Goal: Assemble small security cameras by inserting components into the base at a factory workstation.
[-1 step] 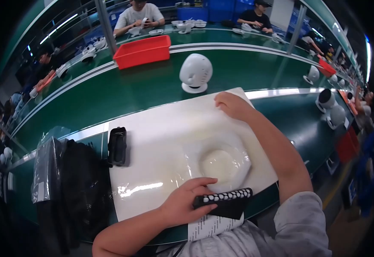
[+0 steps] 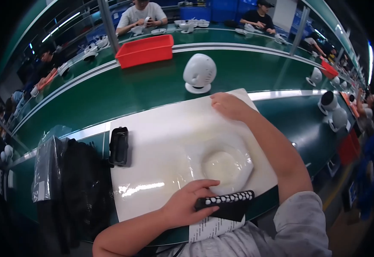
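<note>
My left hand [image 2: 191, 201] is closed on a black strip [image 2: 224, 199] with a row of white pebble-like patches; the strip lies between thumb and fingers, and a black flap [image 2: 227, 212] hangs below it. Just beyond that hand sits a white ring-shaped piece [image 2: 243, 160] with a round hollow, under or in shiny clear film. All this is on a white board [image 2: 152, 150]. At the board's far right part rests my right hand [image 2: 229, 106], its fingers laid down over the surface and close together. I see nothing held in it.
A black tray-like case [image 2: 119, 145] lies on the board's left edge, near black items in clear bags [image 2: 48, 171]. Beyond the board stands a white rounded device [image 2: 200, 70] on a green bench, with a red bin [image 2: 146, 51] behind. Other people work across the bench.
My right hand has slid a little to the left over the board, its fingers lying flatter. My left hand keeps the black strip in about the same place.
</note>
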A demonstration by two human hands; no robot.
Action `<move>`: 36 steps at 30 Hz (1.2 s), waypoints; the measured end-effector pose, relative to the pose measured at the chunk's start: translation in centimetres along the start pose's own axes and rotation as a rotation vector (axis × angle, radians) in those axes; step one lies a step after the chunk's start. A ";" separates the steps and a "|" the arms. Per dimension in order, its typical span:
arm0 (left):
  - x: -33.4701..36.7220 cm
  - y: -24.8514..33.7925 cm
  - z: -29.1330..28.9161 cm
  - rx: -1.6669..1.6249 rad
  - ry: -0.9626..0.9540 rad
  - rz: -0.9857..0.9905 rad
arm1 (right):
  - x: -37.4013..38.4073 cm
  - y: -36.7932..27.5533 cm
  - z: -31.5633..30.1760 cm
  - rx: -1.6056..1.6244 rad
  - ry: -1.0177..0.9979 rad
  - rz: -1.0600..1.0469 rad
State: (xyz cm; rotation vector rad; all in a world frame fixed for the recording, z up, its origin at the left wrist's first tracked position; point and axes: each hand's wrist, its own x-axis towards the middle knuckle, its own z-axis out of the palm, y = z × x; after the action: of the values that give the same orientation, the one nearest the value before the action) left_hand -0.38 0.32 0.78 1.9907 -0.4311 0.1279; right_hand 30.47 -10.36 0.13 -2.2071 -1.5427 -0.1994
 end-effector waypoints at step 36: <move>-1.8 1.9 1.3 -0.013 -0.088 0.334 | -13.7 -17.6 -5.7 1.212 0.261 0.460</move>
State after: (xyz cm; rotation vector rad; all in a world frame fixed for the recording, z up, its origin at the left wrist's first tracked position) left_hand -2.88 -1.10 1.38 1.9028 -0.8174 0.2462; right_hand 9.99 -19.62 5.04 -1.3708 -0.6308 0.4609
